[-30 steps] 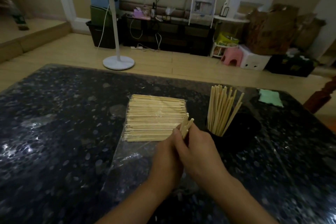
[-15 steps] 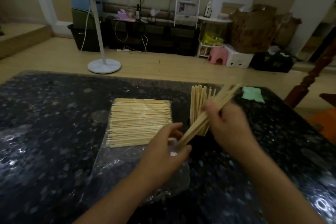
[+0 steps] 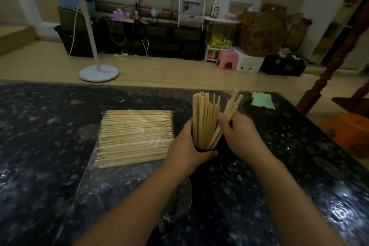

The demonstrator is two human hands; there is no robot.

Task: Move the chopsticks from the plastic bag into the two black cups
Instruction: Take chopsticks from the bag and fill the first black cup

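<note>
left hand (image 3: pixel 186 147) wrapped around the black cup (image 3: pixel 205 149), thumb across its near side, fingers curled round the far side. cup stands on the dark speckled surface (image 3: pixel 50 146), mostly hidden by both hands; only its near rim shows. a second cup can't be made out in the dark patch behind the right hand.

cup already holds a bunch of chopsticks (image 3: pixel 201 118), upright, fanning slightly.

right hand (image 3: pixel 239 136) grips a small bundle of chopsticks (image 3: pixel 231 108), fingers curled round the middle of it. bundle is tilted, top ends leaning right and away, bottom ends down inside the cup mouth next to the upright ones.

plastic bag (image 3: pixel 119 177) lies flat on the surface just left of the cup, clear, crinkled, open end toward the person. a big stack of chopsticks (image 3: pixel 135 138) still in it, lying sideways in a neat block. left wrist sits over the bag's near right corner.

green cloth (image 3: pixel 262 100) on the far right edge of the surface, well apart from the cup.
</note>
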